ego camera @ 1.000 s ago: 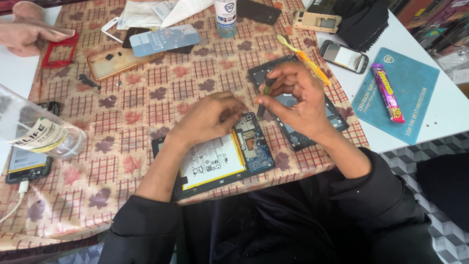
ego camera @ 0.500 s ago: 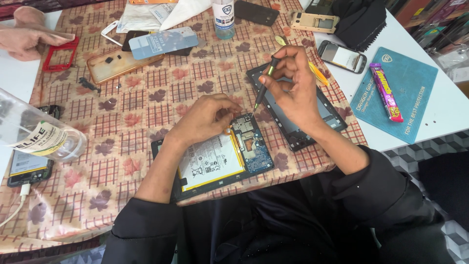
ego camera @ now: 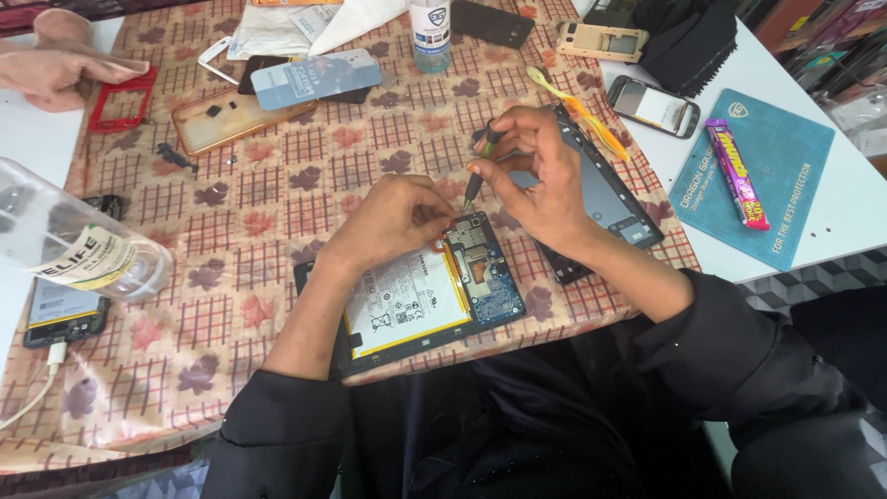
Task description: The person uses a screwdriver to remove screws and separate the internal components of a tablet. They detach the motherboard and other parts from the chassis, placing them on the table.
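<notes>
1. Opened tablet (ego camera: 420,300): worktop (ego camera: 277,212), near edge, centre, battery exposed.
2. Left hand (ego camera: 393,220): fingers curled, pressing tablet's top edge.
3. Right hand (ego camera: 536,176): at 2 o'clock of tablet, pinching screwdriver (ego camera: 480,166).

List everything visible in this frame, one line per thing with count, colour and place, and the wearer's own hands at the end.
opened tablet: one, white battery, blue board, near table edge
screwdriver: one, dark and green, upright above the board
detached screen panel: one, black, under right hand
tablecloth: one, checked with leaves, covers table
clear bottle: one, lying at left
phone on cable: one, black, left edge
red frame: one, far left
gold back cover: one, far side
small bottle: one, white, top centre
teal mat: one, right
sweet bar: one, purple, on mat
another person's hand: one, top left
left hand: on tablet's top edge
right hand: holds screwdriver
</notes>
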